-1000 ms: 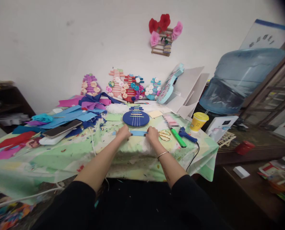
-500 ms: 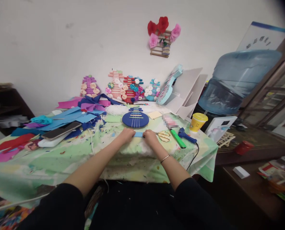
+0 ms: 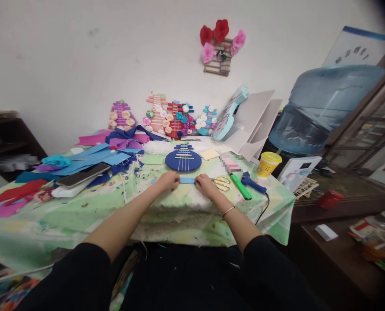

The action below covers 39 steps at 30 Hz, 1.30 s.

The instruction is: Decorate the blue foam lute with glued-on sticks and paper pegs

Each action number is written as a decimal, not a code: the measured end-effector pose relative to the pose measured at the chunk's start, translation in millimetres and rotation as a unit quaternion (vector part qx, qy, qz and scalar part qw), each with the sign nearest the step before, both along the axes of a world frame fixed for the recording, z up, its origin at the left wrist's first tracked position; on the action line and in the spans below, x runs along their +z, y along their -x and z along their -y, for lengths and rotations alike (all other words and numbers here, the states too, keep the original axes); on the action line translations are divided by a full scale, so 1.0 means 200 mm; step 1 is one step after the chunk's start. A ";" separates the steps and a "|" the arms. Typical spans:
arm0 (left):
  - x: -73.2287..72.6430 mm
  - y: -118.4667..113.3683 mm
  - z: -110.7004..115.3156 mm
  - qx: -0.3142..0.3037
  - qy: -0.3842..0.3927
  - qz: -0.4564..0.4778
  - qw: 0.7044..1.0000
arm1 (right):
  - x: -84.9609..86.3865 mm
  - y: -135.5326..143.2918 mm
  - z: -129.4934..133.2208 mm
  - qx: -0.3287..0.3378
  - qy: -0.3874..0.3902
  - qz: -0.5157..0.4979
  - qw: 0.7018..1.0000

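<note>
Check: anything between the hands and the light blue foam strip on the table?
Nothing visible. The left hand and right hand each touch one end of the light blue foam strip, which lies flat before the dark blue round guitar craft.

The person wears a black long-sleeved top, with both sleeves pushed up above the elbows so the forearms are bare. The right wrist carries a thin silver metal bangle [image 3: 228,211]. The left hand [image 3: 168,180] and right hand [image 3: 206,185] have no gloves or rings visible.

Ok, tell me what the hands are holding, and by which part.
A light blue strip, flat on the table: left hand on its left end, right hand on its right end.
</note>
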<state>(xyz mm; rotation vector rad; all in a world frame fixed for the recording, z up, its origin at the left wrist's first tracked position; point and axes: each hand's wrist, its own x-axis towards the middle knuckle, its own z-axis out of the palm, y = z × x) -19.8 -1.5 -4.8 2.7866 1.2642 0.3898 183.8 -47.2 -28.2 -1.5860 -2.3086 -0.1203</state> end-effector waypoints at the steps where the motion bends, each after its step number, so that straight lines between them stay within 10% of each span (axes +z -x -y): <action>1: -0.01 0.01 0.00 0.010 0.008 0.017 1.000 | 0.00 0.00 -0.01 -0.011 0.005 -0.008 1.000; 19: -0.03 -0.01 -0.10 0.225 0.184 0.141 0.947 | 0.07 0.04 -0.10 -0.180 0.123 -0.050 0.975; 39: -0.01 -0.05 -0.01 0.245 0.158 0.127 0.948 | 0.07 0.15 -0.08 -0.153 0.089 -0.044 0.983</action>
